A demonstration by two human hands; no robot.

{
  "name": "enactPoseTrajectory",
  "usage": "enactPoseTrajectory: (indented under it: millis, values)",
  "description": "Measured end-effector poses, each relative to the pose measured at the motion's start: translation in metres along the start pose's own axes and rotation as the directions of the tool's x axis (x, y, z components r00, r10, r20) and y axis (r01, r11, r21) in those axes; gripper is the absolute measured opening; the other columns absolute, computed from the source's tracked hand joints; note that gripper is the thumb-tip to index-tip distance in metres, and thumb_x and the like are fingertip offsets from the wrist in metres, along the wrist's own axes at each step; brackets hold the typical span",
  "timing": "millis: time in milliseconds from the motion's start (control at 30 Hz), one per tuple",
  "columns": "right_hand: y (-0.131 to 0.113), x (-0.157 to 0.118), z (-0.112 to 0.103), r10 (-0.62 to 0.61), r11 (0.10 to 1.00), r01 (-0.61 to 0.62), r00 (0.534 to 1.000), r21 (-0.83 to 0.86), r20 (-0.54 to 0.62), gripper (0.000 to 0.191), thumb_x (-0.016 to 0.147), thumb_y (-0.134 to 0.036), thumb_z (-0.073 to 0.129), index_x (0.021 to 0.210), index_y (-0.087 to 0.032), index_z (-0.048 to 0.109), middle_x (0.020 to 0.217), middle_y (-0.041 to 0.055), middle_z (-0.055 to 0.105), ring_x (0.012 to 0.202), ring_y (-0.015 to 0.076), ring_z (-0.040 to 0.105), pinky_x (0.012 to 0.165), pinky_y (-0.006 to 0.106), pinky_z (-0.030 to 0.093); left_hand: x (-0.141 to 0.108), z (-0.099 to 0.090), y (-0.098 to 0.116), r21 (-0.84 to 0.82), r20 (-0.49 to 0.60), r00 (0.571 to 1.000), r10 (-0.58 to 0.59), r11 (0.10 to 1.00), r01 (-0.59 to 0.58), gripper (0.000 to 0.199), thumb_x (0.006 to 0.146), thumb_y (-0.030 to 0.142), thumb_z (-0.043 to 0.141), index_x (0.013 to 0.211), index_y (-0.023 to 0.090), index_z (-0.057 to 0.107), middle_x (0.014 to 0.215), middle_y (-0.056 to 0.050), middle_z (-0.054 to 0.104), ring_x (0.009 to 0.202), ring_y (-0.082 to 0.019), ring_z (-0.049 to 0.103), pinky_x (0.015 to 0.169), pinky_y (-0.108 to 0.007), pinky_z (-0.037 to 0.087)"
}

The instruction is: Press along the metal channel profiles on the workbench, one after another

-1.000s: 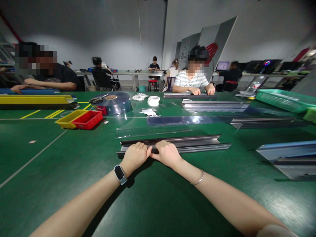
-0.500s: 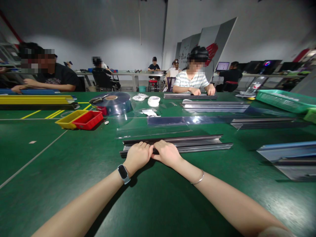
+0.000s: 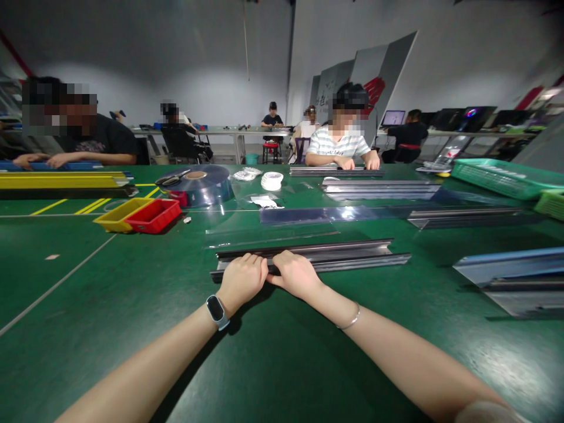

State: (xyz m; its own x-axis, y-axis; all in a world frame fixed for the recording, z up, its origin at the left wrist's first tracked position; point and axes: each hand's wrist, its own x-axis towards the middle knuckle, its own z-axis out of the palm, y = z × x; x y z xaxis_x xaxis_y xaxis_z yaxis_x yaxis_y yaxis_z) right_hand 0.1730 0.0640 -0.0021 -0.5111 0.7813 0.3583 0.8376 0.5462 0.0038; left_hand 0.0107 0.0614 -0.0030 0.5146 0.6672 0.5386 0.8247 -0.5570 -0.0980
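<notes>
A long dark channel-shaped profile [image 3: 352, 256] lies lengthwise across the green table [image 3: 282, 352] in front of me. My left hand [image 3: 244, 279], with a watch band at its wrist, is closed on the profile's near edge towards the left end. Close beside it, my right hand [image 3: 295, 273] grips the same edge with curled fingers, and the two thumbs almost meet. The fingertips of both hands are hidden inside the channel. Just beyond the profile lies a clear plastic strip [image 3: 273, 235].
Yellow [image 3: 121, 216] and red [image 3: 155, 216] trays stand left of centre, near a film roll [image 3: 207, 183] with scissors on it. More profiles [image 3: 381, 188] lie to the right, with a green basket [image 3: 497, 179] behind. Across the table, a person's hands [image 3: 346, 163] touch another profile.
The whole view has shifted slightly, so things appear a little further left. Both my hands keep their grip on the profile. At the far left, the other person's hands have moved a little.
</notes>
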Motion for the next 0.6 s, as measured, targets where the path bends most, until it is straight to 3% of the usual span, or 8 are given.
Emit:
enactPoseTrajectory:
  millis: [600]
  values:
    - [0.0010, 0.0011, -0.0029, -0.010, 1.000, 0.010, 1.000, 0.012, 0.022, 0.033, 0.080, -0.047, 0.046, 0.079, -0.015, 0.055, 0.078, 0.0062, 0.058, 0.080, 0.0171, 0.052, 0.069, 0.026, 0.039, 0.0006, -0.0001, -0.0006, -0.023, 0.007, 1.000, 0.028, 0.999, -0.028, 0.030, 0.087, 0.023, 0.033, 0.069, 0.014, 0.056, 0.069, -0.007, 0.058, 0.067, -0.017, 0.052, 0.062, -0.031, 0.039]
